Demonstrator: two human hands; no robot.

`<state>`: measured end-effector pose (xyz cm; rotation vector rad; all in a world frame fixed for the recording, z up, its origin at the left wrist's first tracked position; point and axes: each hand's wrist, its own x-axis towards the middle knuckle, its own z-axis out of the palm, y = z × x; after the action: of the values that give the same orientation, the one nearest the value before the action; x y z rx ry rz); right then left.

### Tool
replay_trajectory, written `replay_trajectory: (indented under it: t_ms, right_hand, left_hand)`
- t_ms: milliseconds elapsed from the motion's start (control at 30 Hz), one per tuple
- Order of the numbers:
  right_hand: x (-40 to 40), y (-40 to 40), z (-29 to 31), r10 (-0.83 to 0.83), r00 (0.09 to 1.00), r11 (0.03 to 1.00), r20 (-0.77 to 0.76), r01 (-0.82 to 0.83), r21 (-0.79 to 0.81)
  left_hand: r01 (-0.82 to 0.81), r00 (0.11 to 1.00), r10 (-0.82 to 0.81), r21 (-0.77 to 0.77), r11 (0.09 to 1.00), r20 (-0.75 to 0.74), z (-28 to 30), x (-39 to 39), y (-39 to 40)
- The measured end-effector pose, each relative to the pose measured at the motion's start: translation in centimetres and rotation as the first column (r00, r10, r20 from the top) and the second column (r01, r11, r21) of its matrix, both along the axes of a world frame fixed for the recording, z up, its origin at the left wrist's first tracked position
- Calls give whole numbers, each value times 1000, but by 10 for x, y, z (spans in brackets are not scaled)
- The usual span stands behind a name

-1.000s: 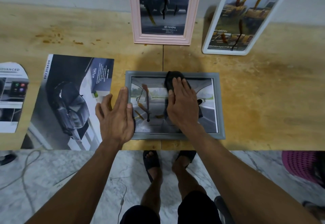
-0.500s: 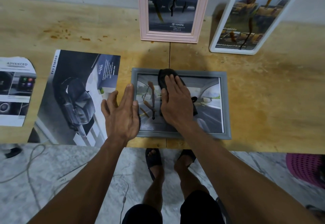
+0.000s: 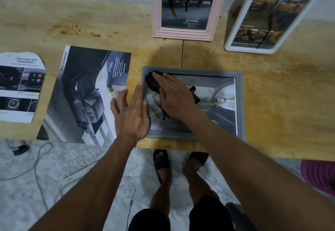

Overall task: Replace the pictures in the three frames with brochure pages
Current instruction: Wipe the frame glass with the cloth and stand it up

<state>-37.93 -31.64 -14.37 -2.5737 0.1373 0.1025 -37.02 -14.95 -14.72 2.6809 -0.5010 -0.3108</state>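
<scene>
The grey frame [image 3: 240, 103] is lying flat at the tabletop's [image 3: 281, 103] near edge. The right hand [image 3: 176, 97], fingers straight, is pressing a dark cloth [image 3: 152, 83] onto its glass. The left hand [image 3: 132, 114], grip wide, is resting on the frame's left edge. A brochure page [image 3: 85, 94] is lying just beside it.

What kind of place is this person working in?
Probably a home or small informal workspace, not a shop floor: a stained wooden table against a plain wall, a marble-patterned tile floor with a loose cable, and a pink plastic basket beside it.
</scene>
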Motion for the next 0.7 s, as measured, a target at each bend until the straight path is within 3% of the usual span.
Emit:
replay_trajectory:
  t_ms: [233,700]
  right_hand:
    - [8,-12,14,205,975,979,-81,-204,19]
    - [11,-27,-6,340,938,933,73,-346,96]
  left_hand:
    - [-33,999,32,-23,999,-23,4,-1,-2]
    - [-41,999,42,-43,998,2,7,-2,-3]
